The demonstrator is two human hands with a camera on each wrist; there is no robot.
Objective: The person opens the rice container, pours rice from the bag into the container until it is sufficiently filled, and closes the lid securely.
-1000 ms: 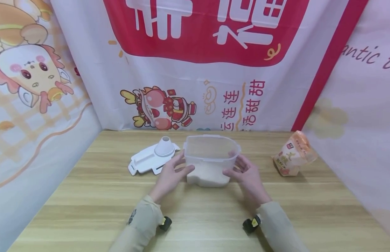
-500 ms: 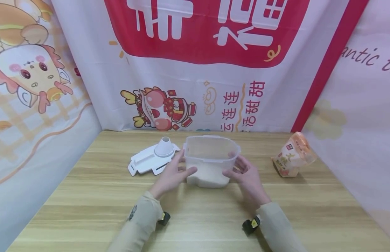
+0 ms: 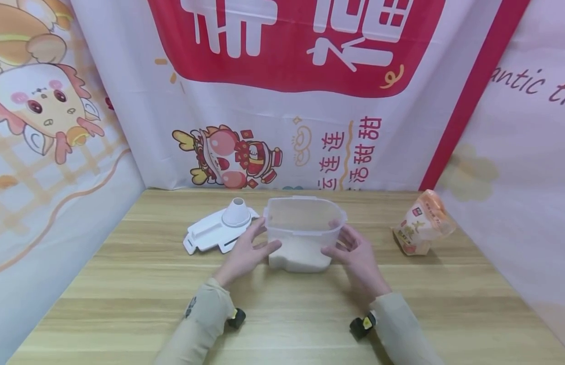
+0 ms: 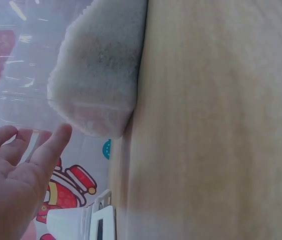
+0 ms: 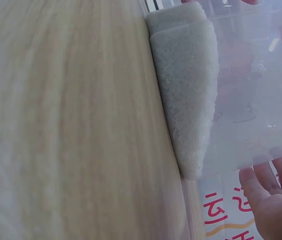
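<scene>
A clear plastic container (image 3: 305, 215), without a lid, stands upright on the table with a layer of white rice (image 3: 303, 255) at its bottom. My left hand (image 3: 249, 253) holds its left side, the thumb across the front and the fingers along the side. On the opposite side my right hand (image 3: 357, 253) grips it in the same way, fingertips reaching toward the back. The left wrist view has the rice (image 4: 103, 65) sloping against the wall beside my fingers (image 4: 51, 150). From the right wrist, the rice (image 5: 186, 90) shows through the clear wall, near the fingers (image 5: 261, 180).
Left of the container lies a white lid (image 3: 214, 233) with a cone-shaped white cup (image 3: 236, 214) on it. A partly crumpled orange and white bag (image 3: 421, 223) stands at the right. Printed cloth (image 3: 287, 142) hangs behind the wooden table (image 3: 296, 314).
Both hands keep their places on the container, with only a slight shift of the left thumb. The whole scene has moved a few pixels left in the head view.
</scene>
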